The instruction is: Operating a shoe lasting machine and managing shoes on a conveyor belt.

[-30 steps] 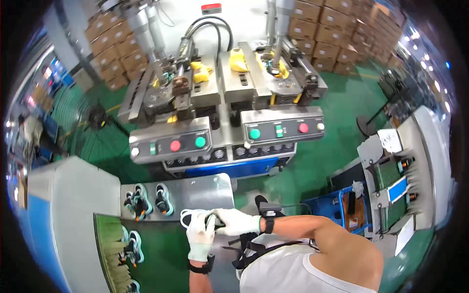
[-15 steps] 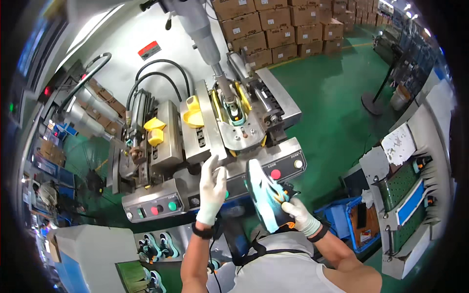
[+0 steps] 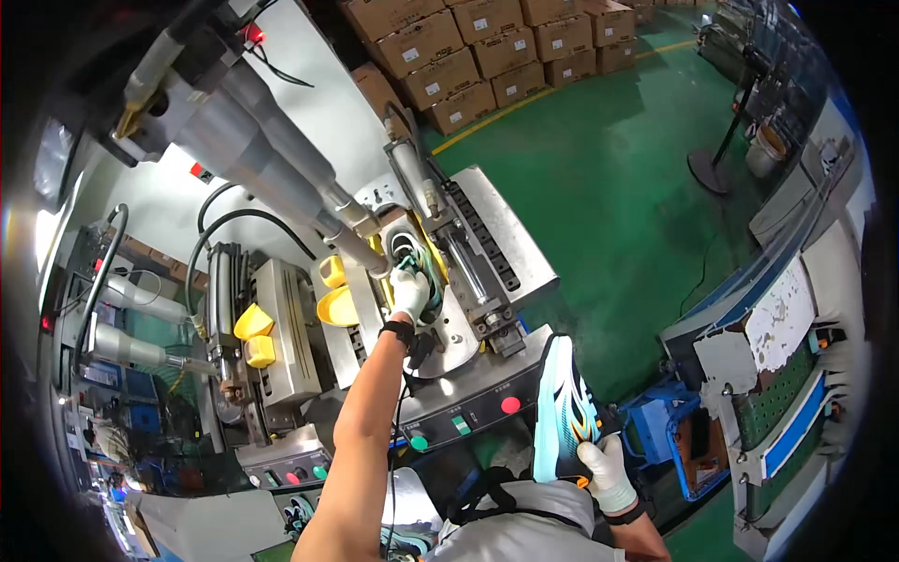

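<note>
My gloved left hand (image 3: 409, 292) reaches into the press and grips a dark and teal sneaker (image 3: 433, 272) by its opening. That sneaker sits between yellow pads (image 3: 440, 245) in the machine's right-hand station, and the hand covers part of it. In front of the control panel, my gloved right hand (image 3: 607, 471) holds another sneaker (image 3: 565, 412) by one end. This one is light blue, white and black with orange accents, and its sole side is turned to the left. Two grey press rods (image 3: 351, 245) stand just left of the first sneaker.
The panel carries a red button (image 3: 510, 405) and green buttons (image 3: 419, 442). Yellow pads (image 3: 338, 306) sit on the neighbouring station. Stacked cartons (image 3: 492, 47) stand behind, a blue crate (image 3: 688, 440) at right. More shoes (image 3: 298, 513) lie low at left.
My left hand has moved forward from above the panel onto the sneaker in the press. The press rod has lifted off that sneaker. My right hand has lowered its sneaker and turned it more upright.
</note>
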A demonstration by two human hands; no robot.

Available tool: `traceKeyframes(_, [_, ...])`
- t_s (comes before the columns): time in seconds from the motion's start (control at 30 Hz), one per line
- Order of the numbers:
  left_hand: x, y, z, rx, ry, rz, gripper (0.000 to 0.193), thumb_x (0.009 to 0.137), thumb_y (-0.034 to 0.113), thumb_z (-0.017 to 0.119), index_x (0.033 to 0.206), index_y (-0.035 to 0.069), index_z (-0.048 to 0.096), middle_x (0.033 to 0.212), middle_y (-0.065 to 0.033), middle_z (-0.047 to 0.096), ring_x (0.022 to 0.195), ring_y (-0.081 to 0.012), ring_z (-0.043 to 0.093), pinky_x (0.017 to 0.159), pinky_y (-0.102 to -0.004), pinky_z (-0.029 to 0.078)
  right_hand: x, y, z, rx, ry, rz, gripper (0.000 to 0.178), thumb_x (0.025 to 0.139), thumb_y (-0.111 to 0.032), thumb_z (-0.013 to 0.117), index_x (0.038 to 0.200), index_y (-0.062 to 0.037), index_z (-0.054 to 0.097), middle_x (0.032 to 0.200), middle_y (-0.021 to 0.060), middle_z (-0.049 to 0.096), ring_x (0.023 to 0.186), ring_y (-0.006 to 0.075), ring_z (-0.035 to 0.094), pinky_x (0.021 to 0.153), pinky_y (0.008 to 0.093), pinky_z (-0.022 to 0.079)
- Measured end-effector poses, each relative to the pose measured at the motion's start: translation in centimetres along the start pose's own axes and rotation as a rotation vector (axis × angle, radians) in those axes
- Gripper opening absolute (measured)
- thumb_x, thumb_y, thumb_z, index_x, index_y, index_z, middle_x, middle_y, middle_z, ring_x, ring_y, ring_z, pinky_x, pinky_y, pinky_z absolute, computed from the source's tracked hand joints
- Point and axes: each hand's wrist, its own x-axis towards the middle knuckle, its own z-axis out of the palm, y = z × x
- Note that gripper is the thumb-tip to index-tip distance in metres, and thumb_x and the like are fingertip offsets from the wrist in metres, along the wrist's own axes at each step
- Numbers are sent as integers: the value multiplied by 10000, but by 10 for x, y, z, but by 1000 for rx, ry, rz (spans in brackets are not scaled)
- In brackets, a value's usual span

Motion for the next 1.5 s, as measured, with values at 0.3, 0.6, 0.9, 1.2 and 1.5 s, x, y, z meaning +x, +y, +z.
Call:
traceKeyframes(0.3, [-27,19,-119,-799,-357,-408,261,915,217,571,937,-35,636,797,-43,626,697,-130,563,621,-300,461,43,-16,73,-191,50,-3,375,893,-65,607,1251,42,578,1129,94,658,956,146,647,838,301,535])
traceKeyframes(0.6, [-265,23,-312,-722,-280,-435,168,963,108,557,1097,7,553,919,-11,554,819,-99,500,743,-263,449,325,20,203,-513,-382,-46,347,891,-96,685,1209,7,591,1097,68,678,946,150,648,832,300,531])
traceKeyframes(0.9, [-515,-10,-341,-475,5,-1176,373,944,215,588,1218,-21,495,1060,-169,628,984,-224,627,848,-346,499,417,127,214,-1648,48,-400,401,846,-381,678,990,-6,675,980,252,692,969,420,665,789,482,516])
traceKeyframes(1.2, [-617,-74,-197,-274,617,-1049,570,842,-8,539,1389,18,379,1224,-245,510,1164,-419,493,1034,-432,384,316,124,229,-1303,-474,-842,550,930,-260,627,1322,104,498,1232,278,606,1124,335,617,994,402,465])
traceKeyframes(1.5, [-656,-59,-264,-334,373,-956,561,899,167,627,1385,-15,414,1334,-278,482,1230,-442,488,1049,-459,409,70,277,166,-2518,-1086,-881,915,792,-331,721,1468,109,291,1573,305,215,1481,461,149,1177,595,145])
